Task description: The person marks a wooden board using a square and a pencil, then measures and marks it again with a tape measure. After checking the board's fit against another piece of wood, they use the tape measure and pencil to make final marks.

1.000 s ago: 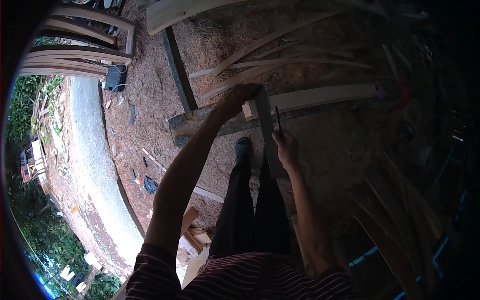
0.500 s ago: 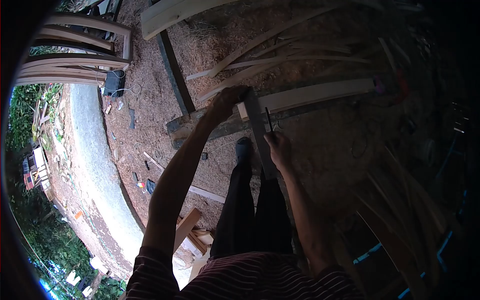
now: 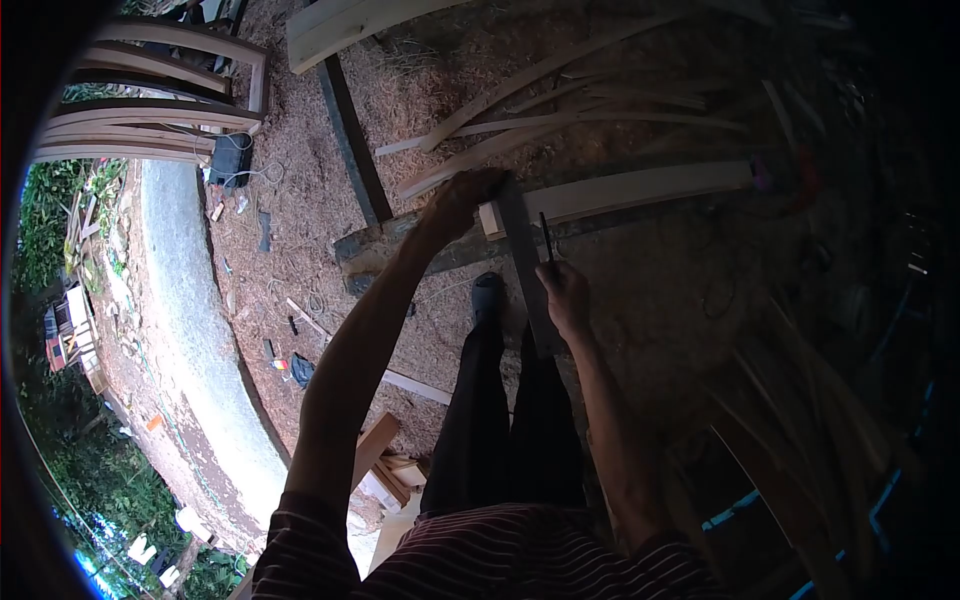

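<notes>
— Left hand (image 3: 462, 203)?
— Reaching forward on a long, nearly straight arm, resting on the near end of the pale plank (image 3: 640, 190), grip pressing down on the top of the dark straightedge (image 3: 527, 268) where that crosses the plank's end.
— And the plank itself?
— Lying across a dark beam (image 3: 400, 250) on the sawdust floor (image 3: 300, 200), stretching off to the right, thin offcut strips (image 3: 560, 125) lying just beyond.
— Right hand (image 3: 567, 298)?
— Coming in from below on a bent arm, wrist cocked, grip pinching a thin dark pencil (image 3: 546, 237) pointing up toward the plank, right beside the straightedge's edge.
— Pencil tip touching the wood?
— Hard to tell; too dark and small there, possibly just short.
— Lower end of the straightedge?
— Hanging down toward the dark trousers (image 3: 510, 420), passing beside the shoe (image 3: 487, 297).
</notes>
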A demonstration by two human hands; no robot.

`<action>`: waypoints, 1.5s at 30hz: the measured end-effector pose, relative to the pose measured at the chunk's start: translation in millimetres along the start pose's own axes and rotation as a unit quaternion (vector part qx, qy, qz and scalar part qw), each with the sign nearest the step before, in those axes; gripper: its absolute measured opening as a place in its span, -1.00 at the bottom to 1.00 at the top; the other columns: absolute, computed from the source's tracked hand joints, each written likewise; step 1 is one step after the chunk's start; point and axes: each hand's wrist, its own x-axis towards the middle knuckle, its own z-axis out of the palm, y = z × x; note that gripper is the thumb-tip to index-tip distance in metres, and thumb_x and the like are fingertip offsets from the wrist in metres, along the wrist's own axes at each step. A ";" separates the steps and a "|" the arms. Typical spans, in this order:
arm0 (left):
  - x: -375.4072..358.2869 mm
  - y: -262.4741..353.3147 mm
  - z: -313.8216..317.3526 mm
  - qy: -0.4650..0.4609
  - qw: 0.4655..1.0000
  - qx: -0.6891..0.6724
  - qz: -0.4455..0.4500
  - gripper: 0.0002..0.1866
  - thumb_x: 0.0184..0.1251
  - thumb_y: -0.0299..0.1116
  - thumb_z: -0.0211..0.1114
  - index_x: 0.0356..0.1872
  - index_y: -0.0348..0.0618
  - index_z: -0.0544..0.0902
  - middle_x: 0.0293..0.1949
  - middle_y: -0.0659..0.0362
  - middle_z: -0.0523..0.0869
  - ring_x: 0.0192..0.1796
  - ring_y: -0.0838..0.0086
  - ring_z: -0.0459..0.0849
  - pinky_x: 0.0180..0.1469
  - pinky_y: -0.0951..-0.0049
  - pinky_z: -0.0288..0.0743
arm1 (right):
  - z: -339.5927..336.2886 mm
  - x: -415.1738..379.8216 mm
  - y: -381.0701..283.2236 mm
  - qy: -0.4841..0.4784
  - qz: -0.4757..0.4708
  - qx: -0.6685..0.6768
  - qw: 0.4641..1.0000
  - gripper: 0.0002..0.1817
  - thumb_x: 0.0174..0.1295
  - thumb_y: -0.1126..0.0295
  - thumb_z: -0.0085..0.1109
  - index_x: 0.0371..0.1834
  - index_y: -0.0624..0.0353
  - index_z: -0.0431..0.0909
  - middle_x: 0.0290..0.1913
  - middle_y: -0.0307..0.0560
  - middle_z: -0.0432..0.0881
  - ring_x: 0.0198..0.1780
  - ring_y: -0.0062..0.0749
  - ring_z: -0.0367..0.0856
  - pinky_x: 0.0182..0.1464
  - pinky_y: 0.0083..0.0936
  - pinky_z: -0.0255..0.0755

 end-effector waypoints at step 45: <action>0.6 22.3 -9.0 0.015 0.999 0.015 -0.040 -0.45 0.02 -0.58 0.28 0.15 -0.12 0.53 0.04 0.07 0.63 0.04 0.17 0.61 0.05 0.24 0.53 | -1.9 1.1 3.4 -0.016 -0.005 -0.020 1.000 -0.67 0.26 0.19 0.16 -0.32 0.32 0.60 -0.50 -0.10 0.56 -0.42 -0.50 0.49 -0.33 -0.45 0.32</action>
